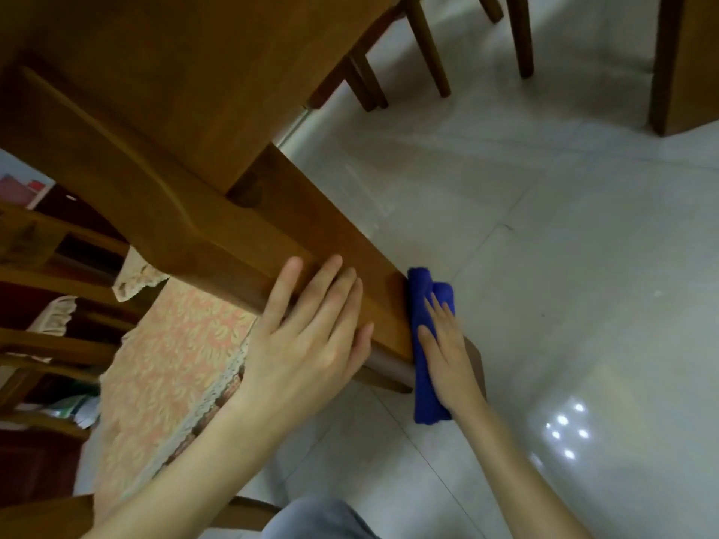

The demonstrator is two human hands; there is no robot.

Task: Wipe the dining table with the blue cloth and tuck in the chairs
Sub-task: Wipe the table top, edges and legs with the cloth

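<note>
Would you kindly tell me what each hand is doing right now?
Left hand: open, flat on the wooden chair back.
Right hand: open, pressing the blue cloth against its end.

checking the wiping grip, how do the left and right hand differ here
The left hand lies bare and flat on the wooden rail, fingers spread; the right hand presses the blue cloth against the rail's end. The left rests on top, the right on the side. Both are open-palmed and touch the same rail.

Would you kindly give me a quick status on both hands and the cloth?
Left hand flat on the wooden chair, open. Right hand pressing blue cloth against chair's end. Nothing in the way; tiled floor alongside.
</note>
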